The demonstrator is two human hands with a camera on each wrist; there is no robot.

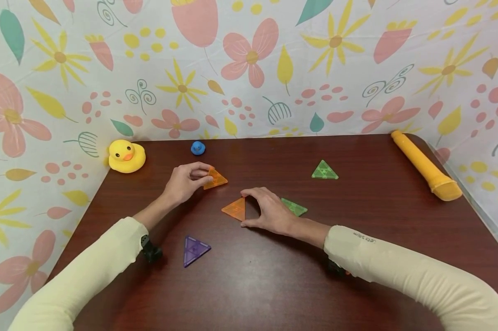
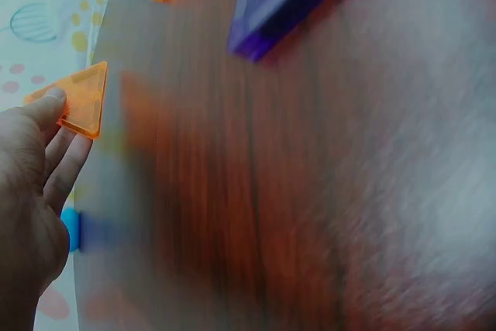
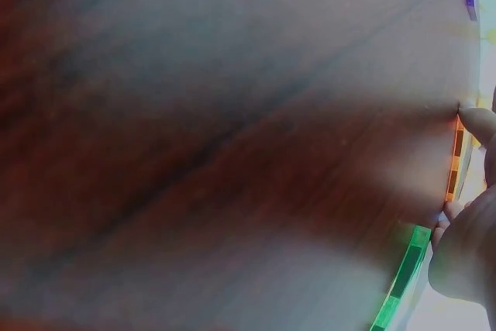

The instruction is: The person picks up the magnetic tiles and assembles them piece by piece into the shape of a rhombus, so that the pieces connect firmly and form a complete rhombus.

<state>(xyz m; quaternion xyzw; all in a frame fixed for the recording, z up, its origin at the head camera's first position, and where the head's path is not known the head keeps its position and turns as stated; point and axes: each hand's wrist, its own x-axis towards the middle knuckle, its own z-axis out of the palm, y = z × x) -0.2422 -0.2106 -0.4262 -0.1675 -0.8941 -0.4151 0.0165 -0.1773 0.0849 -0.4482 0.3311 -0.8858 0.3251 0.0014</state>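
Note:
My left hand (image 1: 185,181) pinches an orange triangle tile (image 1: 217,179) between thumb and fingers; in the left wrist view that tile (image 2: 85,100) is raised off the table. To the right and nearer, my right hand (image 1: 271,211) grips a second orange triangle tile (image 1: 235,209) lying on the table, thumb and fingertips at two corners of its right edge. A green triangle tile (image 1: 295,207) lies just behind the right hand, partly covered by it. Nearer the front, a purple triangle tile (image 1: 195,251) lies flat below the left hand.
Another green triangle tile (image 1: 325,170) lies farther back on the dark wooden table (image 1: 274,285). A yellow rubber duck (image 1: 127,156) sits at the back left corner, with a small blue duck (image 1: 197,148) along the back edge. A yellow toy microphone (image 1: 427,165) lies at the right.

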